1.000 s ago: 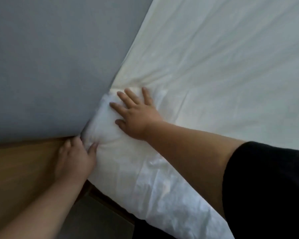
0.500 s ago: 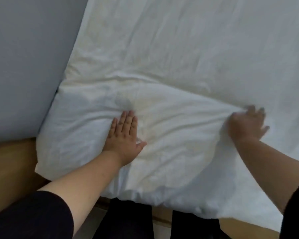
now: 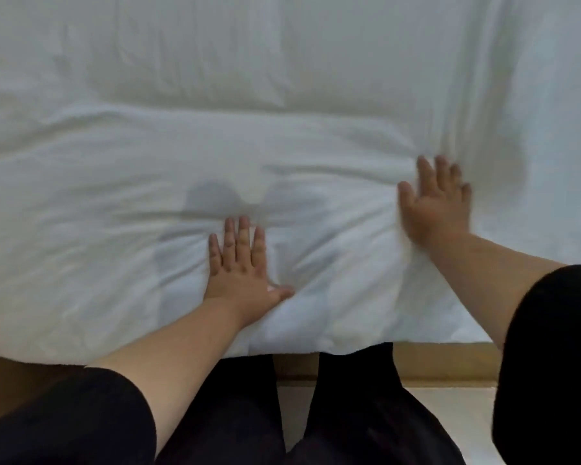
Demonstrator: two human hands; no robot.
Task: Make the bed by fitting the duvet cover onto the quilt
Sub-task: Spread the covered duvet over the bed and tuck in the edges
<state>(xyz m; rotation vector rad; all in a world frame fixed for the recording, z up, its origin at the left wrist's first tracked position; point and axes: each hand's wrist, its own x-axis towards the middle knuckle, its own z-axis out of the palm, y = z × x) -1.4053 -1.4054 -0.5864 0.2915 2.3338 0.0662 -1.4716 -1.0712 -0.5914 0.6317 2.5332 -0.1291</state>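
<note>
Where the duvet cover (image 3: pixel 121 203) bulges, both hands flat, no legible writing.

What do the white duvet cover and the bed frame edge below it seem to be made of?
Duvet cover: probably woven cotton or a blend, matte; it creases softly around the left hand.
Bed frame: looks like wood or laminate, tan and smooth; grain unclear.

Both hands flat on duvet (image 3: pixel 114 203): left hand (image 3: pixel 240 266) mid, right hand (image 3: pixel 435 206) further R & behind.
</note>
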